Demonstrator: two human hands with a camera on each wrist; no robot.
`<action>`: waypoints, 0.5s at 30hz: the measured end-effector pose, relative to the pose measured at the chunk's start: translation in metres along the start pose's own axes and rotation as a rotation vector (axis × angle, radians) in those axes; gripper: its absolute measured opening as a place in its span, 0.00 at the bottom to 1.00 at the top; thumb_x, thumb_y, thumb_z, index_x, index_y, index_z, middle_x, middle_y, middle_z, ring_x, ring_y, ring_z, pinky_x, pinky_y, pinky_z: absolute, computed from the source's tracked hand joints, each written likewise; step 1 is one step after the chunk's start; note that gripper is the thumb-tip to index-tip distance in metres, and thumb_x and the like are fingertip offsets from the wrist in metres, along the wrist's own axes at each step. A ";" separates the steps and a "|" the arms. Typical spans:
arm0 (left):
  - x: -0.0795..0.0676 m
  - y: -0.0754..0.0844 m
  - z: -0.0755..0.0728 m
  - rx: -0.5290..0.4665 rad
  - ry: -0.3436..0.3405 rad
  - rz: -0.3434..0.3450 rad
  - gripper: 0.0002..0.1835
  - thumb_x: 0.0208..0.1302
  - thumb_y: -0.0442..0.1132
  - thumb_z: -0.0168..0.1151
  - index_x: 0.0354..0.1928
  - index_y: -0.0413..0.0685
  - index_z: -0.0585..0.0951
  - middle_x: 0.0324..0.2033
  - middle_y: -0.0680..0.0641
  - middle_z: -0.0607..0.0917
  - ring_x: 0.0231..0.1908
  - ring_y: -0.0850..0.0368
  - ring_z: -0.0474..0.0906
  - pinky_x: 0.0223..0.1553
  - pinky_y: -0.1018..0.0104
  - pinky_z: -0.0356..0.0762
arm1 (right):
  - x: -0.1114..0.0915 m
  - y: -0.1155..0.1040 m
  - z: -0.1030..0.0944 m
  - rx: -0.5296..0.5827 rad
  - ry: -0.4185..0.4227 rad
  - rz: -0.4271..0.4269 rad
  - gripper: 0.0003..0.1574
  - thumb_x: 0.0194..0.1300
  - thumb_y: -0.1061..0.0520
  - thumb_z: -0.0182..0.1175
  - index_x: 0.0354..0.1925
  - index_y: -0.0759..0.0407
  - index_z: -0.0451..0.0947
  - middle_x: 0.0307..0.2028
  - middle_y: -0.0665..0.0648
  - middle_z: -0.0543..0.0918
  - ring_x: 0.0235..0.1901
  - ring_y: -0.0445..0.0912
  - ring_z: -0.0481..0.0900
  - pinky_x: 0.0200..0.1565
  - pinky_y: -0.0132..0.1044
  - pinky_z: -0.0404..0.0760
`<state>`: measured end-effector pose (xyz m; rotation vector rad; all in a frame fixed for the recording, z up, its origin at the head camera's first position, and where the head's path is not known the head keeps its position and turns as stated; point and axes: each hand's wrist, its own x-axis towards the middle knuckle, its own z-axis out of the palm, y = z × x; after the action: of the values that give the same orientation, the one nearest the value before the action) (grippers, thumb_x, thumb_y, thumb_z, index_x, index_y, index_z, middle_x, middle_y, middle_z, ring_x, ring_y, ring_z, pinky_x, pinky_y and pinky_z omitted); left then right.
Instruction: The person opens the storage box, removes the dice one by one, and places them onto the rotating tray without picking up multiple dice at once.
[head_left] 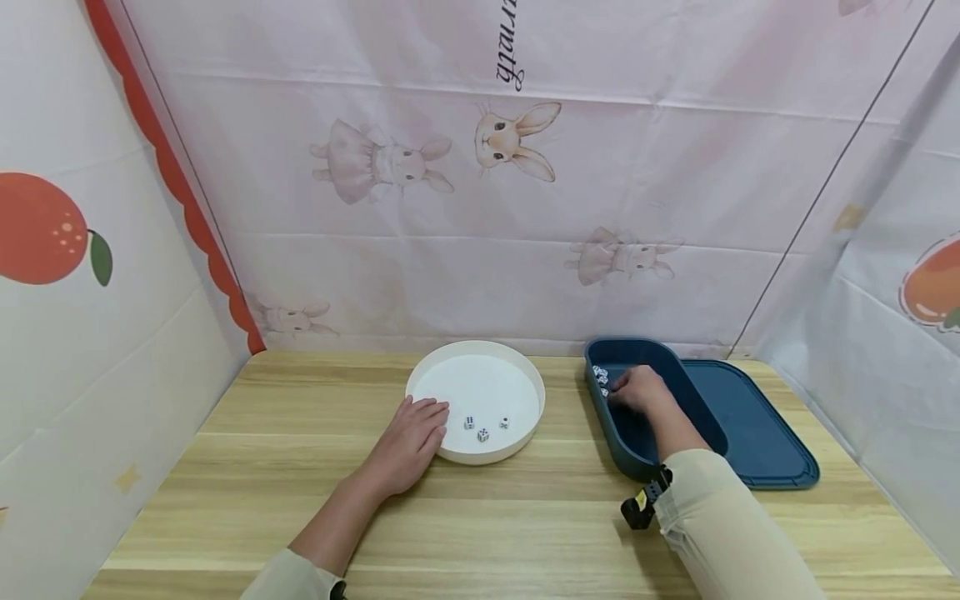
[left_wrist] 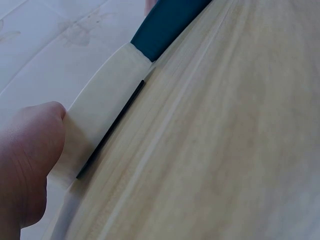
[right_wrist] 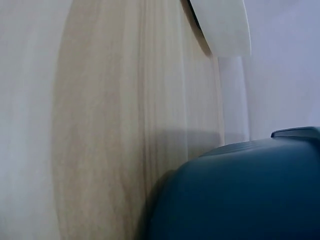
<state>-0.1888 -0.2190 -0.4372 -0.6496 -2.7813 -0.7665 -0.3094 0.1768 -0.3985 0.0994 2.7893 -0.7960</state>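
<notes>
My left hand [head_left: 408, 442] rests at the left side of a round white tray [head_left: 476, 379], its fingers lying over the rim. In the left wrist view that hand [left_wrist: 35, 150] touches the tray's outer wall [left_wrist: 107, 85]. Three white dice with dark dots lie in the tray, one die [head_left: 483, 435] nearest the front. My right hand [head_left: 645, 389] reaches down into a dark blue box [head_left: 626, 458], fingers pointing down beside several white dice [head_left: 602, 379] at its left wall. Its fingertips are hidden, so I cannot see whether they hold a die. The right wrist view shows only the box's outer wall [right_wrist: 240, 195].
A flat blue lid [head_left: 772, 433] lies on the wooden table [head_left: 525, 525] against the box's right side. Printed cloth [head_left: 465, 275] hangs behind the table, and more cloth stands at both sides. A black wrist mount [head_left: 641, 504] sits near the box's front.
</notes>
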 end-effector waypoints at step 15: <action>-0.001 0.002 -0.002 -0.005 -0.016 -0.014 0.22 0.77 0.43 0.46 0.65 0.40 0.75 0.66 0.45 0.75 0.70 0.46 0.64 0.76 0.44 0.43 | -0.004 0.000 -0.002 0.002 -0.059 0.000 0.10 0.59 0.57 0.67 0.37 0.62 0.85 0.32 0.58 0.83 0.29 0.47 0.80 0.30 0.35 0.79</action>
<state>-0.1871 -0.2183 -0.4350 -0.6404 -2.8018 -0.7751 -0.3063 0.1784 -0.3958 0.0756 2.7330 -0.7893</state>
